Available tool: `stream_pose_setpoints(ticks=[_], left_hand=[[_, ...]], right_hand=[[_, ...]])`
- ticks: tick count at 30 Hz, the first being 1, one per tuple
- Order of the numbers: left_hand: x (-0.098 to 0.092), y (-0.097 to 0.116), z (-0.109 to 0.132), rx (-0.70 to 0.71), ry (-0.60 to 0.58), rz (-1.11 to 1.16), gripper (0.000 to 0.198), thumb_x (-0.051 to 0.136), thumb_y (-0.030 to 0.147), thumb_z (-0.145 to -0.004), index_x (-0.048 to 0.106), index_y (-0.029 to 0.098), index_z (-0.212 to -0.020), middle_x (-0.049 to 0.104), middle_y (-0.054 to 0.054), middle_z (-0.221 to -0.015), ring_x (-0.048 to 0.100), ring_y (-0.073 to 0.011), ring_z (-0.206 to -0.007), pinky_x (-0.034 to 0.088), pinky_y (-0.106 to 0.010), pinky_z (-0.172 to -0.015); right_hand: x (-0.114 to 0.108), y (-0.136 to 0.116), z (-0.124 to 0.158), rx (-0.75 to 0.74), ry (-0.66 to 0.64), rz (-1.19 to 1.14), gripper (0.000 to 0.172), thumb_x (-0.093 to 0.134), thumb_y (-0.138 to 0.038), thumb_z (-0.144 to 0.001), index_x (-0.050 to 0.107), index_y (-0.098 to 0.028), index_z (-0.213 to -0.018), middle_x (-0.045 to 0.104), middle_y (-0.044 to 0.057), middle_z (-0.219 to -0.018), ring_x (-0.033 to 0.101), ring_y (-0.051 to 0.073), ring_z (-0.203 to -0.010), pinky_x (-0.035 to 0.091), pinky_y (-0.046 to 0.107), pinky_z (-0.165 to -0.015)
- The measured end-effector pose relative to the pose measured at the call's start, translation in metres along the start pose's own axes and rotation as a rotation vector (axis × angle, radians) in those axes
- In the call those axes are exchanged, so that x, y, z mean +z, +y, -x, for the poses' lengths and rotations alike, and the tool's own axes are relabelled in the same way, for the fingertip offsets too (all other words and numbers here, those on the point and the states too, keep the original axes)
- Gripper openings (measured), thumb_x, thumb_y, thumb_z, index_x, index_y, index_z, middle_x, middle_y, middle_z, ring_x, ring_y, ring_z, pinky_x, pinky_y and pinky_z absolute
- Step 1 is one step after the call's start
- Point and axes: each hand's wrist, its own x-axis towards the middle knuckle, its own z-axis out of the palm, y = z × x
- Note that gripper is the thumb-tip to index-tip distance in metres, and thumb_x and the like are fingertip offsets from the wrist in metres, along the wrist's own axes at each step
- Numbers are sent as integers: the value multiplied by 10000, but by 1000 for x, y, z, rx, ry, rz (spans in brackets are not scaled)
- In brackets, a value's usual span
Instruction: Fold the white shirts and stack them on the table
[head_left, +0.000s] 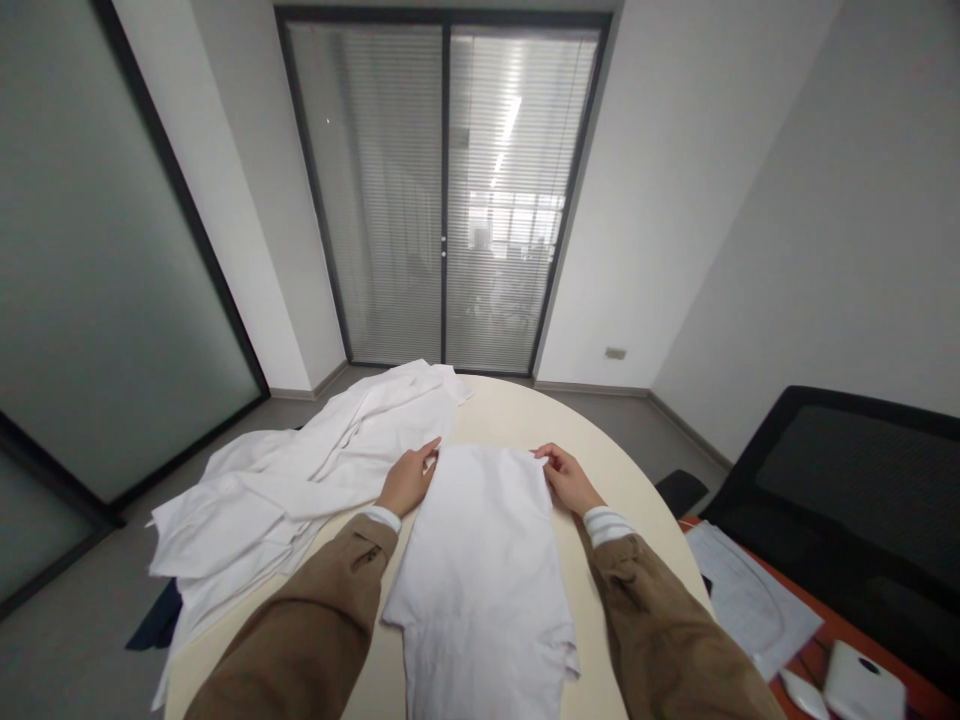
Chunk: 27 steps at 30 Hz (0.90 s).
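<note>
A white shirt (484,560) lies stretched out lengthwise in front of me, a short sleeve showing at each side and its near end cut off by the bottom of the view. At its far left corner, my left hand (407,480) has its thumb and fingers closed on the edge. My right hand (571,480) pinches the far right corner between thumb and fingertips. Under the shirt is a cream round table (517,405). Left of it, a loose heap of white clothes (300,490) spreads over the table and hangs past its edge.
To the right stands a black mesh chair (840,500) by an orange-red surface (832,625) bearing papers (750,590), a white mouse (804,693) and a white device (862,685). Something dark blue (156,615) shows below the heap. Glass doors with blinds (442,200) stand beyond the table.
</note>
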Motion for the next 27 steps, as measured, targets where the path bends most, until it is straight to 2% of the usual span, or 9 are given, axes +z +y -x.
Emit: stream_pose_setpoints(ticks=[3,5,8,10,14,18,21,24,27], left_hand=[[-3,4,0,-23,-7,-71,495,492,320,-944,501,265,-1436,716,-98,-1000,655,-233,-836,463,-307,-751],[-4,6,-1,-22,-14,-72,453,495,298,-937,561,285,-1385,726,-95,-1020,666,-245,-895,463,-311,-776],[-4,6,-2,20,-21,20,361,461,253,-940,688,291,-1219,737,-63,-1086,663,-241,-1006,463,-306,-840],[-5,6,-2,30,-4,79,355,429,246,-950,698,285,-1178,744,-48,-1067,666,-233,-1005,467,-304,-849],[-6,5,-3,9,59,149,355,390,287,-965,642,268,-1215,741,-47,-991,677,-232,-923,474,-316,-823],[-4,4,-7,41,132,323,358,369,305,-956,628,206,-1182,719,-62,-999,657,-221,-927,472,-323,-843],[-2,3,-11,37,150,502,360,405,336,-926,649,170,-1133,710,-62,-996,642,-205,-906,485,-305,-814],[-1,3,-13,-54,136,655,347,482,369,-875,685,162,-1065,710,-56,-961,634,-200,-880,492,-289,-765],[0,4,-13,-133,113,760,359,513,398,-843,692,152,-1034,711,-65,-953,643,-191,-845,497,-269,-697]], right_hand=[[4,0,1,61,-37,-122,217,660,-355,-730,505,-237,-826,713,34,-969,647,183,-831,488,318,-767],[5,0,2,88,-65,-200,247,683,-347,-731,477,-238,-810,712,25,-978,638,164,-772,484,302,-733],[6,-1,4,96,-92,-275,268,714,-336,-733,476,-234,-801,710,18,-979,621,143,-730,475,284,-715],[5,-1,4,100,-93,-286,275,728,-342,-727,489,-231,-805,708,15,-952,605,134,-699,461,267,-676],[2,0,3,161,-16,-214,262,703,-391,-739,533,-233,-860,673,-18,-753,528,113,-561,348,221,-516],[0,4,2,202,61,-136,230,638,-394,-772,588,-219,-912,529,-71,-535,420,93,-446,245,217,-454],[0,7,1,189,75,-142,222,631,-389,-764,603,-209,-890,513,-70,-537,416,89,-455,255,220,-461],[1,3,1,208,94,-167,203,624,-387,-750,611,-206,-842,547,-47,-610,470,100,-523,313,222,-496],[4,-4,2,268,93,-195,269,601,-432,-776,625,-230,-953,569,-38,-689,514,117,-582,348,227,-517]])
